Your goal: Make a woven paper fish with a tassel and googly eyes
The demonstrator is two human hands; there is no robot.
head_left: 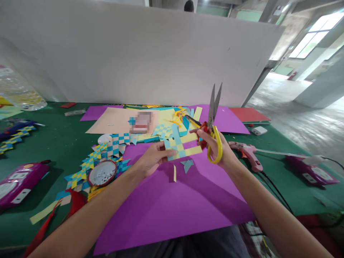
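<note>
Purple sheet (174, 211) covers the middle of the table (67, 132) in front of me and hangs past its near edge. Above it, well in from that edge, I hold a woven piece (179, 147) of blue and yellow strips. My left hand (153, 157) grips it by its left side, thumb on top, the fingers mostly hidden underneath. My right hand (216, 146) is closed round the scissors (214, 118), whose blades stand slightly apart, pointing up toward the far edge and away from the paper. The piece lies just to the left of this hand, its yellow ends reaching toward my fingers; whether they touch, I cannot tell.

As I judge it, the weave is partly done: a small checked middle is in place, while a blue strip and two yellow ones run out long and uncut. A blue offcut (187, 165) and a narrow yellow strip (175, 173) lie on the sheet below. Toward the table's left edge, a checked chain (90, 159) curves round a dish (102, 173), looking much further along. Another woven piece (162, 131) lies beyond my left hand, toward the far edge. Toward the right edge rests a pink glue gun (251, 157), which neither hand touches.
</note>
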